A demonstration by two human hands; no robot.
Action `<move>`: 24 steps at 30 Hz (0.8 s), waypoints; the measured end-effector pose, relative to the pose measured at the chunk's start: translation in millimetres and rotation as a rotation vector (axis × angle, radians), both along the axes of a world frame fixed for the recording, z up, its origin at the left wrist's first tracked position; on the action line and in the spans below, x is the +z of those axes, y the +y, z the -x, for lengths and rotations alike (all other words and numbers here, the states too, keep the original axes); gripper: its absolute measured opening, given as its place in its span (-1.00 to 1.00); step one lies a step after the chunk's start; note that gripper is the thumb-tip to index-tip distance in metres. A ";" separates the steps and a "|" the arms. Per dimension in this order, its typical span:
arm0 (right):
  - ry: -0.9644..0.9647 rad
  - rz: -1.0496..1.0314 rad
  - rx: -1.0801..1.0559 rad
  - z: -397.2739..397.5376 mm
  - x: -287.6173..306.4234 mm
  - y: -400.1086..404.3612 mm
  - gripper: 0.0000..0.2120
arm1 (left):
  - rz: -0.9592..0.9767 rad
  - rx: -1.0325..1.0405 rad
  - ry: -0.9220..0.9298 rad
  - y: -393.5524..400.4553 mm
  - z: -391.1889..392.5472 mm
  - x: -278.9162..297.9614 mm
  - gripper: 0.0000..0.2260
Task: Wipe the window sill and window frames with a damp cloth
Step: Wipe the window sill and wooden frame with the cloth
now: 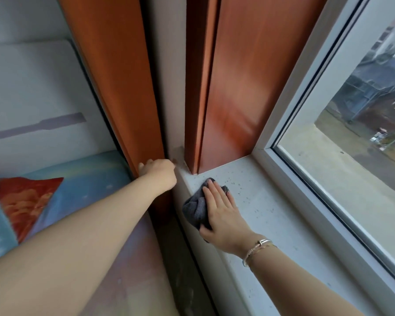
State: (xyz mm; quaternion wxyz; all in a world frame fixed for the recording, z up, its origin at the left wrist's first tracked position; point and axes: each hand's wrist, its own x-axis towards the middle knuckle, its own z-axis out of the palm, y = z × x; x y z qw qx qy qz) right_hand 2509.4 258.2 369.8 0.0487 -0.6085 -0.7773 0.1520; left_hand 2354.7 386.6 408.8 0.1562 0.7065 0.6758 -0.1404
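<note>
Straight fingers (211,190) of the right hand (224,215) press flat on a grey cloth (195,208), which lies on the speckled white window sill (271,215) near its corner by the orange curtain (233,87). The left hand (160,173) grips the other curtain fold (123,87), fingers curled round its edge. The window frame (290,137) runs beside the sill.

Both forearms are bare, with no sleeves in view, and just behind the right hand (224,215) the wrist carries two thin metal bracelets (257,249), one gold-toned bangle and one paler, nail-shaped band.
</note>
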 end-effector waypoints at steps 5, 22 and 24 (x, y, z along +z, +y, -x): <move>0.002 -0.004 0.002 1.1 -2.1 1.8 -0.14 | 0.030 -0.036 -0.041 10.7 6.7 5.6 -0.42; -0.058 -0.316 -0.163 33.6 -28.0 25.6 -0.24 | -0.208 -0.136 -0.563 86.3 13.4 -16.1 -0.78; -0.076 -0.336 -0.141 30.8 -28.6 26.8 -0.27 | -0.251 -0.081 -0.655 89.8 13.1 -31.5 -0.82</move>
